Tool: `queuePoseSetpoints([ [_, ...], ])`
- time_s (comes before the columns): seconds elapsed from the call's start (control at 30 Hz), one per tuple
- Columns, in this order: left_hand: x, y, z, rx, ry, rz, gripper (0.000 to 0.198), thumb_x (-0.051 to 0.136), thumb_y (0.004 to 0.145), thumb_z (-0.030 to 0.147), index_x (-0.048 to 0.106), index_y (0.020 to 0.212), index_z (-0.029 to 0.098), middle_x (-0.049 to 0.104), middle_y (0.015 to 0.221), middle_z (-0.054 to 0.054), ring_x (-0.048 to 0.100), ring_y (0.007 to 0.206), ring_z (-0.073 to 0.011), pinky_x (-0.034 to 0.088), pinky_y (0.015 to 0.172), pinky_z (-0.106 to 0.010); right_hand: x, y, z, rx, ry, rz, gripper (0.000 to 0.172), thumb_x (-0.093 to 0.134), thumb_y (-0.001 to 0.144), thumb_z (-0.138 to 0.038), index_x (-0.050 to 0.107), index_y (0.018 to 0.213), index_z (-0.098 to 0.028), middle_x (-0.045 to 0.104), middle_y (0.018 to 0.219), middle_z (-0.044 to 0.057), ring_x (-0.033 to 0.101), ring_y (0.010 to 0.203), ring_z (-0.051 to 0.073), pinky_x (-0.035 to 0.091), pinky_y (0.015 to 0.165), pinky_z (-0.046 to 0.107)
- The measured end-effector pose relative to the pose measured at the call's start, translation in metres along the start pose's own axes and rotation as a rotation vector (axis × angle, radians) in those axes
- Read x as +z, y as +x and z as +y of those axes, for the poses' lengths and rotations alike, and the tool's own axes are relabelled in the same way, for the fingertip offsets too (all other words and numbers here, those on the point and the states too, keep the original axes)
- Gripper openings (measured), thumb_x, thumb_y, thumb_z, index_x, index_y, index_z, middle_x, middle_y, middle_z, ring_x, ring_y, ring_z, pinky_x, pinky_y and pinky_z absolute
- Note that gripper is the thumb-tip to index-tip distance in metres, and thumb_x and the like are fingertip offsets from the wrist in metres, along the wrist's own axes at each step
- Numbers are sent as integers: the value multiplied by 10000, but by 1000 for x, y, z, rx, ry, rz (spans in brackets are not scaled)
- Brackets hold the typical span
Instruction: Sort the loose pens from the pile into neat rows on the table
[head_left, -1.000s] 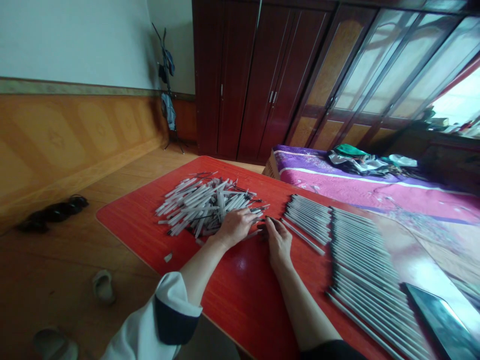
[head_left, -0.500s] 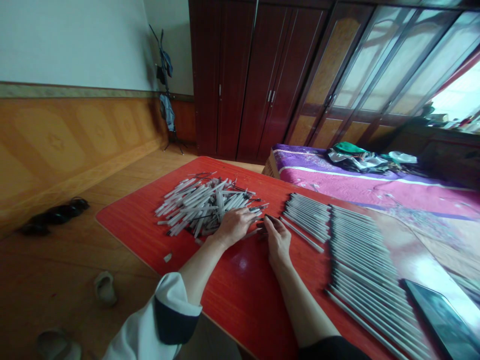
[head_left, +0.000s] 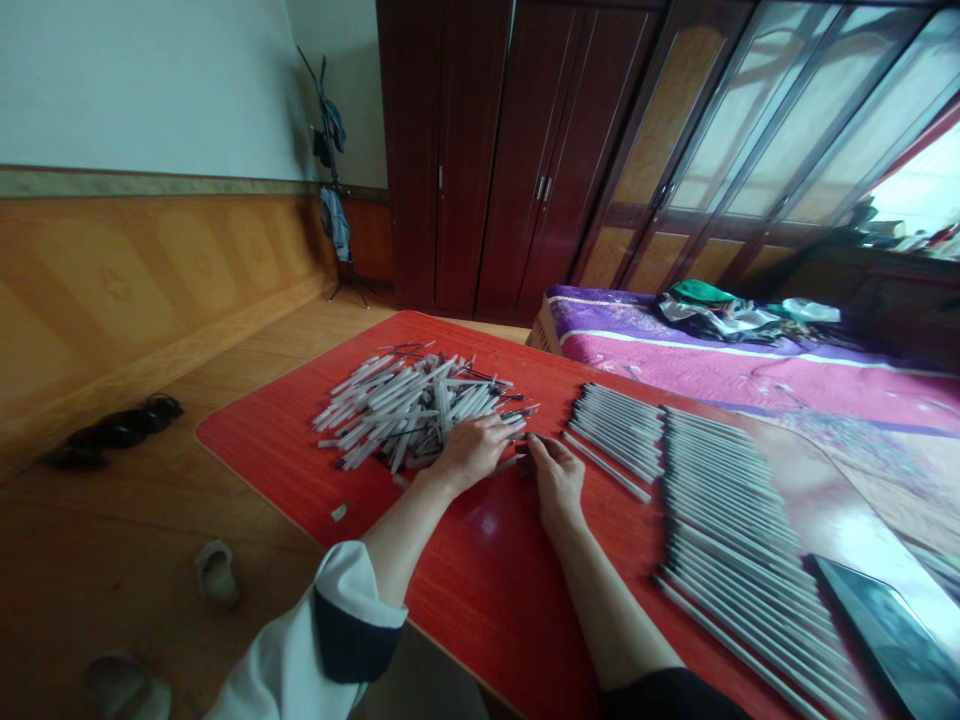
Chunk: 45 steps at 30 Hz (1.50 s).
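A loose heap of grey-white pen barrels lies on the red table. My left hand rests on the heap's near right edge, fingers curled over a few pieces. Beside it, my right hand pinches a thin dark pen part, fingertips close to the left hand's. To the right of it lie a short row of assembled grey pens and a longer row of pens, side by side.
A dark tablet lies at the table's near right corner. Behind the table stands a bed with a purple cover, and dark wardrobes line the wall. Slippers and dark shoes lie on the wooden floor at left.
Both hands have stayed at the heap's right edge with only small finger movements. The view has shifted slightly.
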<state>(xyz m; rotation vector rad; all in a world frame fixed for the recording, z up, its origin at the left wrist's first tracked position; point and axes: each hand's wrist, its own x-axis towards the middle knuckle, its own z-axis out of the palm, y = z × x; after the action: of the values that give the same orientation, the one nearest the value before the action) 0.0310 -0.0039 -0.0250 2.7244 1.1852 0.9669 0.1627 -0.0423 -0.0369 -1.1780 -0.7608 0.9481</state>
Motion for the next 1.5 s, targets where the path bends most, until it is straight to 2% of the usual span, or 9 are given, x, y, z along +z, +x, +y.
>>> queuePoseSetpoints([
  [0.1, -1, 0, 0, 5, -3, -5, 255, 466, 898, 275, 617, 1100, 236, 645, 917, -36, 610, 811, -142, 449, 730, -245, 0, 0, 0, 2, -69, 13, 393, 684, 633, -508, 642, 656, -117, 635, 528, 36, 519, 398, 103, 403, 405, 218],
  [0.3, -1, 0, 1, -15, -2, -9, 235, 464, 899, 286, 647, 1031, 220, 645, 887, -39, 609, 802, -139, 453, 735, -241, 0, -1, -1, -15, -1, -28, 403, 703, 623, -476, 665, 816, -124, 657, 594, 31, 541, 439, 115, 421, 416, 220],
  [0.43, -1, -1, 1, 5, -25, -6, 252, 474, 892, 255, 625, 1091, 224, 646, 920, -48, 609, 841, -142, 461, 761, -246, 0, 0, 0, 9, -70, 22, 369, 694, 629, -485, 643, 641, -120, 620, 507, 32, 513, 406, 106, 407, 407, 215],
  [0.6, -1, -1, 2, -13, -22, 6, 255, 459, 900, 266, 630, 1084, 226, 650, 904, -45, 612, 824, -144, 466, 749, -250, 1, 0, -1, -9, 18, 2, 404, 706, 617, -480, 669, 800, -121, 672, 615, 48, 553, 444, 116, 420, 415, 217],
  [0.77, -3, 0, 2, -8, 0, -19, 245, 477, 891, 264, 640, 1069, 220, 646, 924, -55, 610, 834, -148, 467, 765, -260, 1, 1, 1, 14, -17, 43, 365, 722, 595, -469, 654, 651, -115, 645, 546, 45, 524, 414, 105, 411, 406, 215],
  [0.93, -1, 0, 1, -4, -2, -3, 253, 464, 898, 300, 643, 1058, 219, 644, 888, -45, 608, 794, -144, 467, 731, -258, 0, 1, 1, -16, 18, -3, 405, 714, 612, -453, 679, 837, -118, 664, 614, 41, 553, 459, 118, 414, 408, 211],
  [1.1, 1, 1, -1, 9, -14, 2, 269, 480, 890, 230, 614, 1123, 229, 652, 924, -41, 608, 817, -137, 468, 742, -249, 0, 0, 0, 0, -23, 23, 358, 717, 599, -461, 661, 665, -113, 650, 569, 52, 515, 417, 104, 395, 392, 209],
  [1.27, 0, 0, -1, 7, -7, 6, 255, 460, 901, 257, 632, 1086, 225, 647, 884, -38, 606, 776, -135, 462, 713, -241, 1, -1, -4, -5, 33, 14, 384, 716, 601, -448, 679, 813, -130, 663, 609, 37, 548, 463, 115, 412, 413, 210],
  [1.5, -1, 0, 0, 15, -16, 4, 253, 474, 895, 251, 622, 1099, 227, 646, 926, -41, 608, 818, -141, 460, 739, -248, 2, -3, -8, -3, -2, 32, 354, 699, 609, -472, 669, 680, -127, 648, 571, 38, 521, 431, 105, 398, 405, 214],
])
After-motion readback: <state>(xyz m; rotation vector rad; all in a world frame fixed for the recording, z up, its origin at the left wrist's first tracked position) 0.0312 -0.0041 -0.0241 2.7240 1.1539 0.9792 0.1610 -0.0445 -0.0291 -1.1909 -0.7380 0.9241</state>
